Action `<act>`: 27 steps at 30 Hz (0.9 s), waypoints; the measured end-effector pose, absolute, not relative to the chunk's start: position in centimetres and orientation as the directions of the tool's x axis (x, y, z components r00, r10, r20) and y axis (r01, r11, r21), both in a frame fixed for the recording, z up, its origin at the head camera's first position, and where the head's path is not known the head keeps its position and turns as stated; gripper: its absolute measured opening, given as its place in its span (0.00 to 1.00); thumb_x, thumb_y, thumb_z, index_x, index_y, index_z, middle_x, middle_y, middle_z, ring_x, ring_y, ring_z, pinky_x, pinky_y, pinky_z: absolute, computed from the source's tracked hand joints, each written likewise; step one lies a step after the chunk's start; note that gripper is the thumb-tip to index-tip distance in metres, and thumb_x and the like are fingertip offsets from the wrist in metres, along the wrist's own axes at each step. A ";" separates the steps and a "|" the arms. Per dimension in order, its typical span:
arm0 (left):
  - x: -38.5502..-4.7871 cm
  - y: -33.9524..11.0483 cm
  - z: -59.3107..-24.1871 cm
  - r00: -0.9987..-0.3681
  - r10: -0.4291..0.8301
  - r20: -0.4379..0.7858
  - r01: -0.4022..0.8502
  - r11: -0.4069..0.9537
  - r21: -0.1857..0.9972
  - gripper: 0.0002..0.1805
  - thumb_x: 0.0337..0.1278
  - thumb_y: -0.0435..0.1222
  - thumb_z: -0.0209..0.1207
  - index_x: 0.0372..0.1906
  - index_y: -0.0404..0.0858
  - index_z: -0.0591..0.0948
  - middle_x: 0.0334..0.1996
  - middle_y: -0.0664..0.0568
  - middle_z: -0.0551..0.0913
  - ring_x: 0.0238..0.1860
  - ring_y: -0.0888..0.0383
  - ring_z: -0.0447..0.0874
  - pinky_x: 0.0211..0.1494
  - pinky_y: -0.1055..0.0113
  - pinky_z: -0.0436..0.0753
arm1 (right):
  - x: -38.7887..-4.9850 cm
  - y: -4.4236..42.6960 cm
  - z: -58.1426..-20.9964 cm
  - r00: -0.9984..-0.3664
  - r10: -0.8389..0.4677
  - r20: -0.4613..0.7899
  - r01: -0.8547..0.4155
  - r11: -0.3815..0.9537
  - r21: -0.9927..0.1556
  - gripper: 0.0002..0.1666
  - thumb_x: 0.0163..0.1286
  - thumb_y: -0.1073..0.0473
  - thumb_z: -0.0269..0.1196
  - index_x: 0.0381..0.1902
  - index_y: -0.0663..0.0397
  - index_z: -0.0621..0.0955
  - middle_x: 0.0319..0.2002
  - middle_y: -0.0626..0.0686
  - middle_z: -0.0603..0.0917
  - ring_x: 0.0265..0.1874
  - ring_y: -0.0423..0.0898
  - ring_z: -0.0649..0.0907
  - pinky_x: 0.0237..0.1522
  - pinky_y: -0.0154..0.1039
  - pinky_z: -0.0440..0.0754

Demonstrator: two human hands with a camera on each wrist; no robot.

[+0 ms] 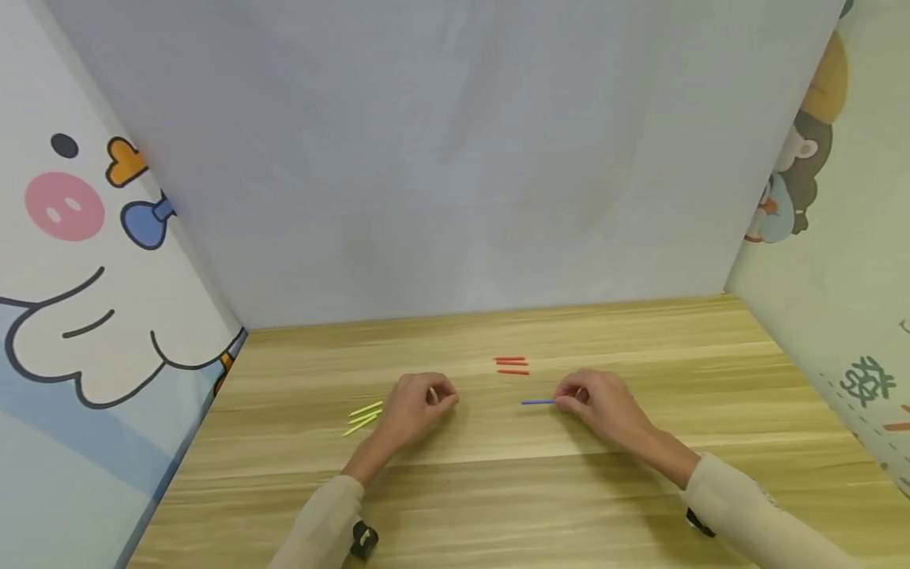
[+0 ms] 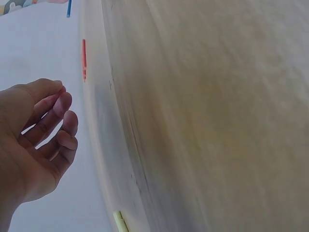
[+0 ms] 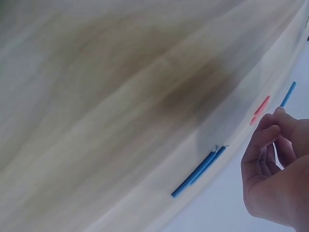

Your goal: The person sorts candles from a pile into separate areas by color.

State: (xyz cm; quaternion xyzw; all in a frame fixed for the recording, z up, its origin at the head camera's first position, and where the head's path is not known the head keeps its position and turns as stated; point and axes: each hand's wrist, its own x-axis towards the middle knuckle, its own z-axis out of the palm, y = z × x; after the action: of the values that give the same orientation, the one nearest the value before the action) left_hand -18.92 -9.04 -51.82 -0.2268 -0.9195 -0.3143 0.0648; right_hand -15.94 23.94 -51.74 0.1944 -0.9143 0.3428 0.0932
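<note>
My right hand (image 1: 600, 403) pinches a thin blue stick (image 1: 536, 402) between thumb and forefinger, above the table. The stick points left, as the right wrist view also shows. Two more blue sticks (image 3: 198, 173) with small wick-like tips lie side by side on the table; in the head view the right hand mostly hides them. My left hand (image 1: 419, 407) hovers just right of several thin yellow sticks (image 1: 364, 419), its fingers loosely bent and nothing visible in them. Three red sticks (image 1: 512, 364) lie near one another, farther back between the hands.
The wood-grain table (image 1: 455, 506) meets a pale grey backdrop (image 1: 455, 158) at its far edge. A cartoon-printed panel (image 1: 64, 316) stands on the left, and another printed panel (image 1: 839, 300) on the right.
</note>
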 end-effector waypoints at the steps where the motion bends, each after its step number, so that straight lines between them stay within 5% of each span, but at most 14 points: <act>1: -18.9 -9.1 -51.8 -0.890 0.373 0.263 0.455 0.700 0.550 0.03 0.65 0.36 0.71 0.34 0.45 0.89 0.28 0.60 0.86 0.30 0.65 0.79 0.36 0.70 0.80 | -16.0 24.1 -51.7 -0.907 -0.289 0.306 -0.419 0.692 -0.588 0.03 0.67 0.62 0.75 0.34 0.49 0.90 0.32 0.43 0.88 0.30 0.37 0.81 0.36 0.35 0.81; 27: -18.7 -9.1 -52.5 -0.882 0.383 0.275 0.471 0.725 0.502 0.04 0.64 0.34 0.69 0.34 0.45 0.90 0.28 0.60 0.86 0.29 0.66 0.79 0.35 0.70 0.79 | -15.7 27.9 -51.5 -0.918 -0.241 0.314 -0.385 0.730 -0.564 0.02 0.67 0.61 0.75 0.36 0.51 0.90 0.34 0.43 0.88 0.31 0.38 0.82 0.37 0.36 0.81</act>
State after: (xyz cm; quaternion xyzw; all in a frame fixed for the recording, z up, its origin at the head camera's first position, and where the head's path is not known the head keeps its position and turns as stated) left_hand -18.72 -9.14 -52.46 -0.2307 -0.9256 -0.2902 0.0764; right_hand -15.73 27.94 -51.52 0.1693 -0.9236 0.3258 0.1102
